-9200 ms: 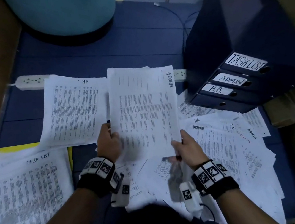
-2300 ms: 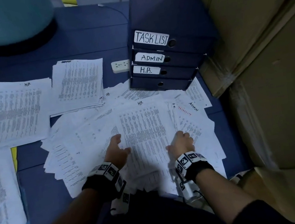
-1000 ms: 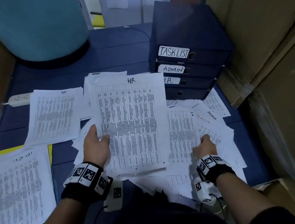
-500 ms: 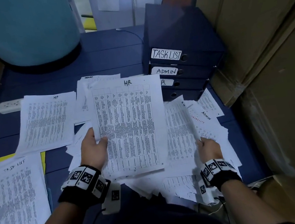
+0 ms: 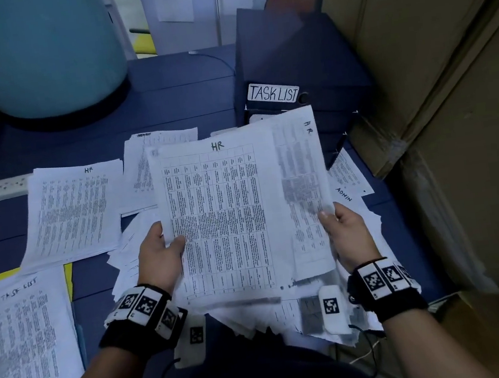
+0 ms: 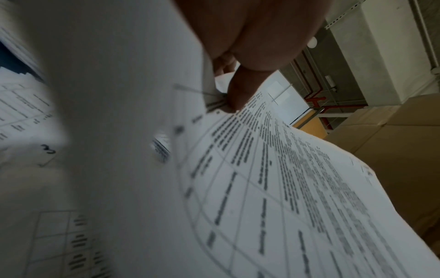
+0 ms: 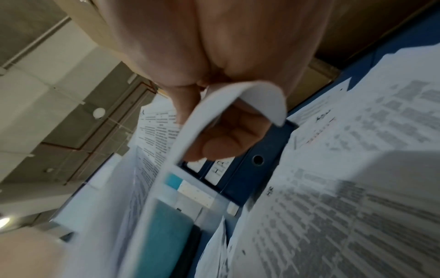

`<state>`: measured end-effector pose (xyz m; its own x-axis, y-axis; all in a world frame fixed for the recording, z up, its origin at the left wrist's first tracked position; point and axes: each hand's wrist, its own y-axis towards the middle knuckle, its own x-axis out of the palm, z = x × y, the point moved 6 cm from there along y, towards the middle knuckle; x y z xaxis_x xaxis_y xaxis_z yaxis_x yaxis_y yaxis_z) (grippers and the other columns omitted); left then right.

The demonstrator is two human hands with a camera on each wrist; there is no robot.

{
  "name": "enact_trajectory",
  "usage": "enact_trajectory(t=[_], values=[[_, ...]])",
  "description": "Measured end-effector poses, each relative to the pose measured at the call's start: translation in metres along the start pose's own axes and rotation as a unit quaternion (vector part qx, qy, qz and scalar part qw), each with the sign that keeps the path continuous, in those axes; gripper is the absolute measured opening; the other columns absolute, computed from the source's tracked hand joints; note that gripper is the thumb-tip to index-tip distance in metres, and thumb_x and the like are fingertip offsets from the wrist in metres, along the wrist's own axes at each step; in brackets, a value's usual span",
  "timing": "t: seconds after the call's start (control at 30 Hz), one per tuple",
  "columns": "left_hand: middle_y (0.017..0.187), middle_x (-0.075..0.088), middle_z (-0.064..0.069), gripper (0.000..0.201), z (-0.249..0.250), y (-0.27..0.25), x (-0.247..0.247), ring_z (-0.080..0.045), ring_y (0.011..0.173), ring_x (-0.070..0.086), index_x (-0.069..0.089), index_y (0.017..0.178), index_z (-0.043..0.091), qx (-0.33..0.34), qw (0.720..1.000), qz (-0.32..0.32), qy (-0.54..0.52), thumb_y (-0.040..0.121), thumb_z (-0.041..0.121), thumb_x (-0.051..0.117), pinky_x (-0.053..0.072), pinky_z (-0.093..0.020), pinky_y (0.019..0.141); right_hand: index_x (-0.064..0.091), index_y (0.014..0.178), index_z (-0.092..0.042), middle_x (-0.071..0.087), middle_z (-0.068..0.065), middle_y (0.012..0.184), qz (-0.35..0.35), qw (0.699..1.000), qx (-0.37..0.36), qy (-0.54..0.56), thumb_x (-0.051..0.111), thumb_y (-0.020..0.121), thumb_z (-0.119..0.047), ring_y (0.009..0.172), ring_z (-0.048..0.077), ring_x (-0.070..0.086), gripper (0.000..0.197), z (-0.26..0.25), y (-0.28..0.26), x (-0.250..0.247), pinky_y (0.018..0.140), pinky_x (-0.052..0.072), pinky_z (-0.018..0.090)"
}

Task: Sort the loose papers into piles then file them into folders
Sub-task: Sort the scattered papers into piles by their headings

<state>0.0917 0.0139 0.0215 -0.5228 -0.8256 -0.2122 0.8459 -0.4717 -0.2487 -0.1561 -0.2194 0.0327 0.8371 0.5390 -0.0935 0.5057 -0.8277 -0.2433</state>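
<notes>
Above the loose heap, left hand and right hand each pinch an HR sheet. Sorted piles lie left; folders seem unfilled, so filing remains.

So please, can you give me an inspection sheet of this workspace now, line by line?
Surface: dark blue floor.
Job's things: HR pile, task list pile, loose heap, stacked folders with the TASK LIST label on top.
Clutter: power strip.
Grippers: left hand holds an HR sheet; right hand holds a second HR sheet.
Cables: thin cable behind.
Surroundings: teal drum, cardboard boxes.
</notes>
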Motion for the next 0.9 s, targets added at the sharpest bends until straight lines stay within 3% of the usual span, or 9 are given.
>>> enact_trajectory(t=[0.07, 0.2, 0.33, 0.43, 0.5, 0.57, 0.67, 0.73, 0.9], values=[[0.108, 0.07, -0.003, 0.027, 0.002, 0.0, 0.003, -0.029, 0.103, 0.065, 0.062, 0.099, 0.036, -0.003, 1.0, -0.019, -0.024, 0.079, 0.019, 0.058, 0.049, -0.055, 0.094, 0.07, 0.096, -0.018, 0.074, 0.004, 0.09, -0.032, 0.999, 0.009, 0.005, 0.05, 0.1, -0.009, 0.085, 0.021, 0.068, 0.023, -0.002, -0.003, 0.014, 0.081, 0.054, 0.041], [0.108, 0.07, -0.008, 0.03, 0.004, -0.005, 0.01, -0.03, 0.102, 0.066, 0.058, 0.111, 0.023, -0.017, 0.998, -0.045, -0.041, 0.091, 0.001, 0.053, 0.048, -0.053, 0.095, 0.071, 0.104, -0.011, 0.075, 0.011, 0.101, -0.102, 0.994, 0.023, 0.041, 0.053, 0.099, -0.017, 0.094, 0.026, 0.071, 0.019, -0.004, -0.015, 0.047, 0.083, 0.057, 0.041], [0.121, 0.065, -0.004, 0.036, 0.002, -0.001, -0.003, -0.025, 0.114, 0.06, 0.055, 0.123, 0.018, 0.017, 1.0, -0.008, 0.009, 0.087, 0.017, 0.058, 0.044, -0.051, 0.102, 0.07, 0.105, -0.012, 0.073, 0.009, 0.1, -0.148, 0.987, 0.029, 0.049, 0.052, 0.099, -0.011, 0.086, 0.018, 0.068, 0.019, 0.002, -0.011, 0.055, 0.08, 0.055, 0.034], [0.13, 0.059, -0.011, 0.04, 0.002, 0.003, -0.027, -0.03, 0.119, 0.055, 0.049, 0.131, 0.012, 0.015, 0.995, 0.067, 0.07, 0.092, 0.018, 0.056, 0.043, -0.052, 0.102, 0.066, 0.1, -0.017, 0.069, 0.013, 0.093, -0.113, 0.992, 0.058, -0.018, 0.051, 0.1, -0.015, 0.065, 0.015, 0.064, 0.015, 0.019, 0.008, 0.033, 0.062, 0.049, 0.027], [0.131, 0.057, -0.013, 0.049, -0.002, 0.004, -0.043, -0.033, 0.119, 0.055, 0.047, 0.132, 0.012, 0.013, 0.991, 0.109, 0.079, 0.087, 0.03, 0.056, 0.043, -0.055, 0.101, 0.064, 0.1, -0.018, 0.07, 0.01, 0.103, -0.058, 0.987, 0.07, -0.134, 0.058, 0.097, -0.022, 0.076, 0.018, 0.066, 0.008, 0.036, 0.029, 0.01, 0.067, 0.052, 0.028], [0.126, 0.06, -0.013, 0.046, -0.007, 0.005, -0.053, -0.033, 0.114, 0.058, 0.048, 0.129, 0.013, 0.021, 0.988, 0.129, 0.076, 0.086, 0.029, 0.057, 0.045, -0.056, 0.099, 0.061, 0.11, -0.015, 0.066, 0.004, 0.114, -0.027, 0.956, 0.1, -0.275, 0.065, 0.092, -0.031, 0.097, 0.024, 0.064, 0.025, 0.06, 0.046, -0.008, 0.085, 0.051, 0.034], [0.109, 0.067, -0.013, 0.022, -0.007, -0.001, -0.056, -0.034, 0.099, 0.065, 0.055, 0.11, 0.018, 0.022, 0.989, 0.138, 0.045, 0.087, 0.018, 0.057, 0.049, -0.06, 0.09, 0.049, 0.127, -0.007, 0.054, 0.011, 0.125, 0.0, 0.906, 0.155, -0.393, 0.072, 0.084, -0.039, 0.112, 0.029, 0.055, 0.058, 0.087, 0.058, -0.017, 0.091, 0.048, 0.038], [0.103, 0.069, -0.01, 0.018, -0.009, -0.005, -0.056, -0.033, 0.095, 0.067, 0.058, 0.103, 0.021, 0.017, 0.989, 0.141, 0.031, 0.089, 0.01, 0.054, 0.05, -0.059, 0.088, 0.042, 0.136, -0.007, 0.046, 0.015, 0.134, 0.014, 0.886, 0.174, -0.43, 0.074, 0.081, -0.042, 0.121, 0.033, 0.048, 0.072, 0.094, 0.057, -0.014, 0.095, 0.048, 0.045], [0.101, 0.071, -0.007, 0.027, -0.013, -0.012, -0.055, -0.031, 0.095, 0.068, 0.063, 0.099, 0.032, -0.009, 0.988, 0.155, 0.008, 0.089, 0.008, 0.053, 0.051, -0.057, 0.088, 0.033, 0.143, -0.005, 0.038, 0.018, 0.143, 0.008, 0.886, 0.177, -0.427, 0.076, 0.083, -0.035, 0.132, 0.036, 0.037, 0.08, 0.098, 0.059, -0.007, 0.097, 0.042, 0.048]])
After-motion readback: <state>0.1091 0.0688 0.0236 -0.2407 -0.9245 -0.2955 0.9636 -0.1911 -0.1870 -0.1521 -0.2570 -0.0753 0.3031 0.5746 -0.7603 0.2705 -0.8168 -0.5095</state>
